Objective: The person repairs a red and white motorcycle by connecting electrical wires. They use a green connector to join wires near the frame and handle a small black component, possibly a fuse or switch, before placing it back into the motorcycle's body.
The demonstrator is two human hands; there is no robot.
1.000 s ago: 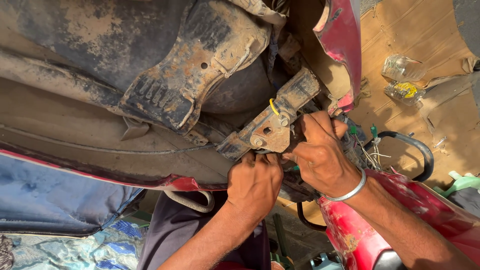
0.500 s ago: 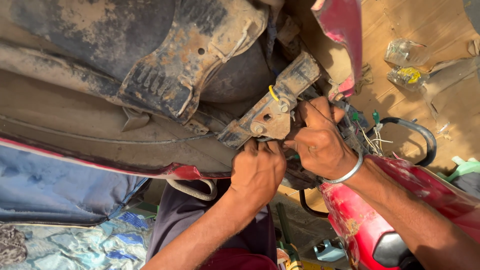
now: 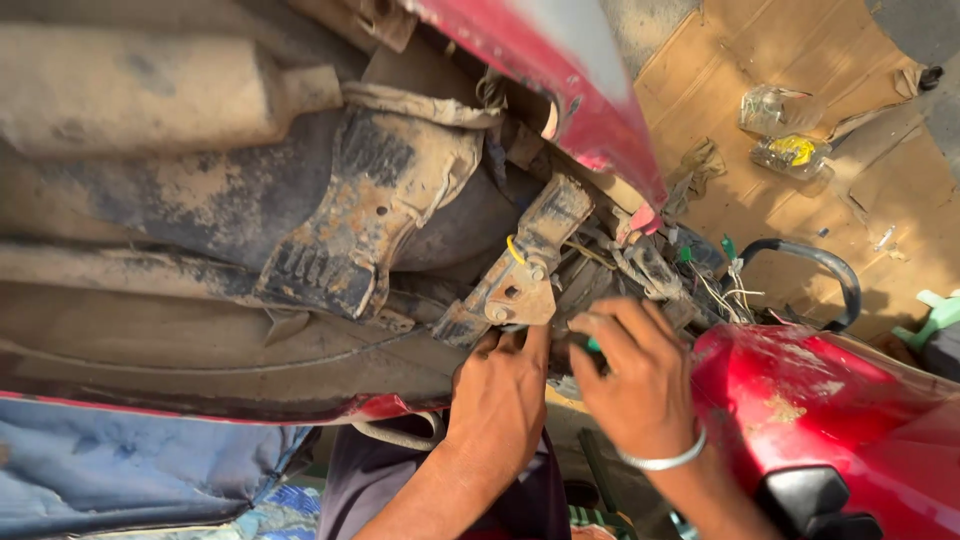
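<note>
A dusty, mud-caked underside of a red motorbike fills the view. At its middle a rusty metal bracket (image 3: 520, 275) with a bolt and a yellow wire sticks out. My left hand (image 3: 500, 395) presses its fingertips against the lower edge of this bracket. My right hand (image 3: 630, 375), with a silver bangle on the wrist, is curled around a small green-handled tool (image 3: 593, 345) just right of the bracket. Loose wires (image 3: 725, 285) hang beyond my right hand. What the tool's tip touches is hidden by my fingers.
A black footrest plate (image 3: 360, 220) lies left of the bracket. A red body panel (image 3: 820, 400) sits at lower right and a black curved bar (image 3: 820, 265) above it. Cardboard (image 3: 760, 50) on the ground carries plastic bags of small parts (image 3: 790, 150). Blue cloth (image 3: 130, 470) lies lower left.
The view has shifted, so the bracket now sits lower and nearer centre. My right hand has drawn back a little from the bracket, and my left hand stays under it.
</note>
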